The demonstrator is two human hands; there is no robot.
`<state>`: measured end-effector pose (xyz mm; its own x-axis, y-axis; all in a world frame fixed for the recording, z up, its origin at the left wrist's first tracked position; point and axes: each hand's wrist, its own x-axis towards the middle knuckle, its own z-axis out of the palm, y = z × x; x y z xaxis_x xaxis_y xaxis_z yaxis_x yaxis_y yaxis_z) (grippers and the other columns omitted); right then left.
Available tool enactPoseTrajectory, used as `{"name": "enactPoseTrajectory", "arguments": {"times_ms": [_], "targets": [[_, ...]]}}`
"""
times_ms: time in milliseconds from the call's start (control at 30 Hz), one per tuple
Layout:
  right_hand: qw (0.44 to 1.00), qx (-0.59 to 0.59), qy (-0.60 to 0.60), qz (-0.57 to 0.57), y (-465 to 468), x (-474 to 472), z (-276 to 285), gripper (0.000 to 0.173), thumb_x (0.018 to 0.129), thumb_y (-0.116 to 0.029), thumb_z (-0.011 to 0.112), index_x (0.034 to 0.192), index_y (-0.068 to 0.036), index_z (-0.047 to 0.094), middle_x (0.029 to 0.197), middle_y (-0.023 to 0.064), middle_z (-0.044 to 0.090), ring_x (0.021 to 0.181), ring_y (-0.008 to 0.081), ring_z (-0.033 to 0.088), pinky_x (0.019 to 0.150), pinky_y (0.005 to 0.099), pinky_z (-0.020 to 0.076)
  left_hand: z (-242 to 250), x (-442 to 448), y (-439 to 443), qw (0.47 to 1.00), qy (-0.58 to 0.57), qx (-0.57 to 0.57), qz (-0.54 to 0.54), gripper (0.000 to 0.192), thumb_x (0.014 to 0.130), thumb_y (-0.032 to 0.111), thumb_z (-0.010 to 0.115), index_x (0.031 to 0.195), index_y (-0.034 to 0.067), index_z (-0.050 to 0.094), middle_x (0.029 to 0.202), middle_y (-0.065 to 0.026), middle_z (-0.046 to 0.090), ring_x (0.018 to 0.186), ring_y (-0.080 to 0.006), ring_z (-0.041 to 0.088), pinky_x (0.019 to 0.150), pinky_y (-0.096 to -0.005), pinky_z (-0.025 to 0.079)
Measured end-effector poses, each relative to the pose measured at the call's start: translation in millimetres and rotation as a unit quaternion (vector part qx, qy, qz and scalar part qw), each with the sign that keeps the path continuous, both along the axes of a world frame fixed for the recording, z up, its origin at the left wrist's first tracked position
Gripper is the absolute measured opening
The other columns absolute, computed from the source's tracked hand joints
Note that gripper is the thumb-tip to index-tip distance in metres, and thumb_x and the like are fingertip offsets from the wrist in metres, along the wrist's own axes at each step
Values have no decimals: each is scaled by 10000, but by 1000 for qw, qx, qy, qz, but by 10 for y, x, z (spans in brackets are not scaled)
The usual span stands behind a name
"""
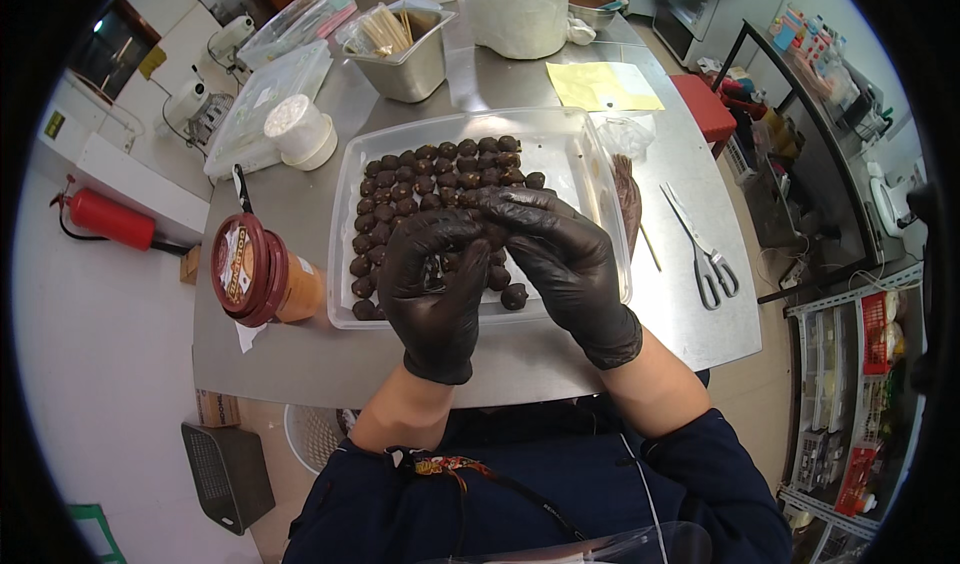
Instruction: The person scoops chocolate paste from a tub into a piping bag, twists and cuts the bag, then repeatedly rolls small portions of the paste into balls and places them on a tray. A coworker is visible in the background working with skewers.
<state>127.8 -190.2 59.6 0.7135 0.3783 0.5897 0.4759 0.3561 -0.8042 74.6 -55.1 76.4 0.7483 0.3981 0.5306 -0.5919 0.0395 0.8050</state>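
My left hand (439, 286) and my right hand (562, 264), both in black gloves, meet fingertip to fingertip over a clear plastic tub (457, 123). Their fingers are curled inward. Something dark shows where the fingertips come together, but whether it is a ball they hold or one lying behind them is unclear. Rows of dark chocolate balls (405, 174) with pale bits cover much of the tub's lined floor. One chocolate ball (514, 296) sits near the front wall, left of my right wrist. My hands hide the balls in the middle.
Left of the tub stand a red-lidded jar (300, 286) and stacked white tubs (304, 133). Scissors (697, 249), a thin stick (651, 247) and a brown-filled piping bag (626, 196) lie to the right. Behind are a steel container with sticks (405, 65) and a large white cylinder (517, 9).
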Motion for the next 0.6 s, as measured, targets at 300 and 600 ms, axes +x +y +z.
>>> {"name": "enactPoseTrajectory", "arguments": {"times_ms": [300,600], "targets": [[991,51,122,20,14,-73,19,363,938,-13,649,1300,4,629,1313,139,640,1218,205,598,1044,347,469,-71,42,72,986,-20,156,46,183,841,-97,706,1002,-11,693,1077,-131,650,987,-187,653,818,-292,568],[978,59,193,58,-33,-38,57,346,987,-64,601,1326,4,605,1304,106,649,1170,162,610,1019,318,486,-66,1,35,997,17,-17,-70,288,857,-84,672,1136,-12,676,1197,-140,626,1021,-206,655,857,-310,556]]}}
